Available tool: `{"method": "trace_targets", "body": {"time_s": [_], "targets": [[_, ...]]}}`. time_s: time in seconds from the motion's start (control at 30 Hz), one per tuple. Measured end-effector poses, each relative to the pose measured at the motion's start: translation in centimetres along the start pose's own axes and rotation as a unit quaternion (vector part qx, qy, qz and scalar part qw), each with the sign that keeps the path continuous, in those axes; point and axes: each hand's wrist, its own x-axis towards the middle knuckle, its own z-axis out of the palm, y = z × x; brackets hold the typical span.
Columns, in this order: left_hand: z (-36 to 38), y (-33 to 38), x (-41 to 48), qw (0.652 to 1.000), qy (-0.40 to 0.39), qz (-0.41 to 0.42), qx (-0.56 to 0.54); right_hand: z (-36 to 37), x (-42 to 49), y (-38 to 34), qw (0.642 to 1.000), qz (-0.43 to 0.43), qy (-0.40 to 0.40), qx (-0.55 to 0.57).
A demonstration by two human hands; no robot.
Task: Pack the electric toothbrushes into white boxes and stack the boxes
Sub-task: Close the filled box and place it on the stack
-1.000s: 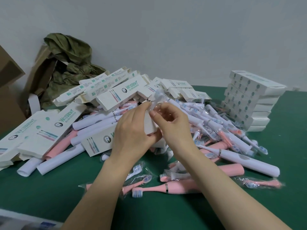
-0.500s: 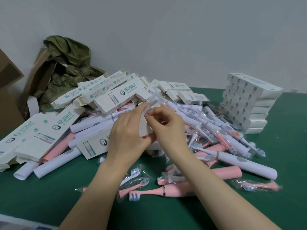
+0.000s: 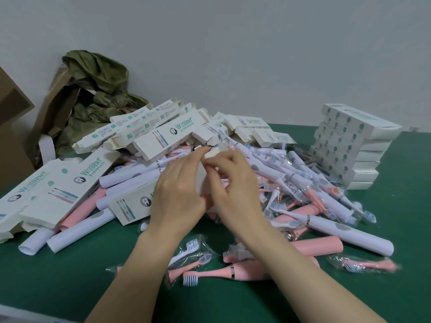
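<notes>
Both hands meet at the middle of the pile over a white box that lies on its side. My left hand grips the box's open end. My right hand pinches the box's end flap with thumb and fingertips. What is inside the box is hidden by the hands. Loose white and pink electric toothbrushes and bagged brush heads lie heaped on the green table. A stack of closed white boxes stands at the right.
Flat and half-folded white boxes lie piled at the left and back of the heap. Brown cardboard and a crumpled olive-green bag sit at the back left against the grey wall.
The bagged brush head held up above the box earlier is no longer visible. My right hand's fingers have come down onto the box's end flap. Both hands stay at the box.
</notes>
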Motion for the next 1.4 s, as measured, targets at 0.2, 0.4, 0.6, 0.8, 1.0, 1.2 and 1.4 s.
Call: {"method": "trace_targets", "body": {"time_s": [0.2, 0.4, 0.6, 0.8, 1.0, 1.2, 1.4], "targets": [[0.2, -0.2, -0.2, 0.999, -0.024, 0.012, 0.024, -0.9, 0.5, 0.5, 0.989, 0.010, -0.145, 0.003], [0.1, -0.2, -0.4, 0.999, -0.027, 0.026, 0.027, -6.1, 4.2, 3.9, 0.977, 0.198, 0.027, 0.075], [0.1, 0.0, -0.3, 0.999, -0.014, 0.030, 0.024, -5.2, 5.6, 8.1, 0.924, 0.225, -0.222, -0.216], [0.2, 0.1, -0.3, 0.999, -0.020, 0.023, 0.022, -2.0, 5.2, 8.9, 0.859, 0.130, -0.241, -0.432], [-0.1, 0.1, -0.3, 0.999, -0.037, -0.013, 0.005, -4.7, 4.7, 5.4, 0.978, 0.161, -0.067, -0.112], [0.3, -0.1, -0.3, 0.999, -0.038, -0.011, 0.009, -7.6, 2.7, 1.8, 0.918, 0.202, 0.010, 0.342], [0.6, -0.1, -0.3, 1.000, -0.025, -0.007, 0.002, -7.4, 2.0, 1.0, 0.943, 0.123, -0.075, 0.299]]}}
